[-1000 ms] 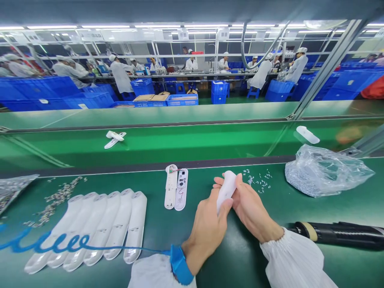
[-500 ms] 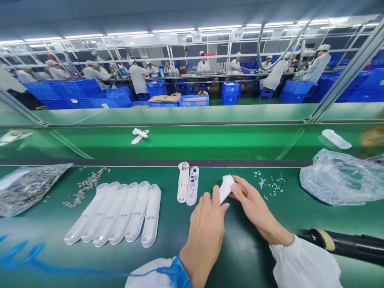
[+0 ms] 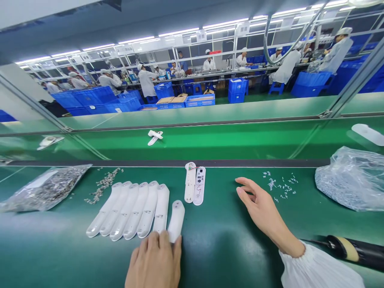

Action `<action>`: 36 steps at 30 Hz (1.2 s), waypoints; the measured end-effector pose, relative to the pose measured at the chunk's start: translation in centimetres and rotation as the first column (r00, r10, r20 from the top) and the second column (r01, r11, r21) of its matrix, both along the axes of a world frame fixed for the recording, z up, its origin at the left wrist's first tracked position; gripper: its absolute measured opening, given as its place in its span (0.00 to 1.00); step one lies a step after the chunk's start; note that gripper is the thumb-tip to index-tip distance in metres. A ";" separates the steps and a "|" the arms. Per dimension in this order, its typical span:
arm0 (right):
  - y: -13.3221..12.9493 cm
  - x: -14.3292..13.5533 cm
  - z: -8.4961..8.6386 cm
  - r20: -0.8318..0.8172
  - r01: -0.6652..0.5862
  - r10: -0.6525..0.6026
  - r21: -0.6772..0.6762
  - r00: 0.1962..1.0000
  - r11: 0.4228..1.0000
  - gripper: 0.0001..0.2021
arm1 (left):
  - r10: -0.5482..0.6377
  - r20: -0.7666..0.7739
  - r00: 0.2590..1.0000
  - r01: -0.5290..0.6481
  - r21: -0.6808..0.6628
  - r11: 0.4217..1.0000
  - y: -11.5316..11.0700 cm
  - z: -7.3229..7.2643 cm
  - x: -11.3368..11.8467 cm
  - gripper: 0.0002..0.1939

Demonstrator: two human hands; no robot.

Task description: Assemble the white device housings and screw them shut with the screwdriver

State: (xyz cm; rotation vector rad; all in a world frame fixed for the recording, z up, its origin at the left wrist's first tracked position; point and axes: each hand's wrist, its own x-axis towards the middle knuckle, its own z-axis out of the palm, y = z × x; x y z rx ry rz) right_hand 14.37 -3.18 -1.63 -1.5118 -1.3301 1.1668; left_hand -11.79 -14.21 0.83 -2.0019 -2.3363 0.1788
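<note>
My left hand [image 3: 154, 260] is at the front, its thumb and fingers closed around the near end of a white plastic housing [image 3: 177, 216]. That housing lies at the right end of a row of similar white housings [image 3: 132, 210], slightly tilted and beside the last one. The fingertips are partly hidden behind the back of the hand. My right hand [image 3: 262, 208] hovers over the bench with its fingers apart and nothing in them. Between the hands, further back, lie an opened housing half [image 3: 190, 184] and a half with a circuit board [image 3: 199, 186], joined by a thin wire.
Loose small screws [image 3: 282, 188] lie right of my right hand, near a clear bag [image 3: 345, 180]. A black electric screwdriver [image 3: 357, 250] lies at the right. Small metal parts [image 3: 105, 184] and a filled bag [image 3: 48, 188] are at the left. Co-workers sit beyond the conveyor [image 3: 204, 140].
My left hand has carried the white housing from the middle down and left to the row's end. My right hand has let go of it and opened. The view has tilted and shifted.
</note>
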 end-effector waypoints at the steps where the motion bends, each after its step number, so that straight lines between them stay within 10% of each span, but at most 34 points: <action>1: 0.0 0.0 0.0 0.000 0.001 -0.001 0.006 1.000 1.000 0.25 | 0.005 -0.040 0.999 -0.002 0.070 0.998 0.7 0.4 0.0 0.18; 5: -0.1 0.1 0.0 -0.020 -0.005 0.006 0.051 1.000 0.999 0.21 | -0.044 0.048 0.998 0.029 0.284 0.958 6.3 1.8 2.0 0.18; 12: 0.6 0.5 0.7 -0.301 0.086 -0.080 0.007 0.950 0.996 0.22 | 0.052 0.665 0.745 -0.147 0.088 0.985 15.1 2.4 5.3 0.15; 21: 1.1 0.1 2.7 -0.812 -0.106 -0.061 -0.150 0.581 0.983 0.23 | -0.035 0.999 0.008 0.176 0.033 0.984 13.5 1.8 8.9 0.06; 24: 0.8 -0.1 3.2 -0.843 -0.048 -0.103 -0.150 0.527 0.988 0.16 | -0.402 0.858 0.319 0.154 0.372 0.915 12.0 1.0 10.1 0.07; 27: 1.0 0.5 3.1 -0.842 0.081 -0.220 -0.207 0.492 0.975 0.14 | -0.667 0.415 0.619 0.352 0.612 0.708 10.6 0.1 11.5 0.07; 31: 1.6 1.4 2.9 -0.845 0.137 -0.297 -0.263 0.445 0.955 0.14 | -0.748 0.081 0.659 0.588 0.564 0.579 9.9 -0.6 12.7 0.12; 36: 1.8 1.4 3.1 -0.858 0.113 -0.352 -0.335 0.374 0.935 0.10 | -0.731 0.065 0.680 0.497 0.691 0.524 10.5 -1.1 12.5 0.13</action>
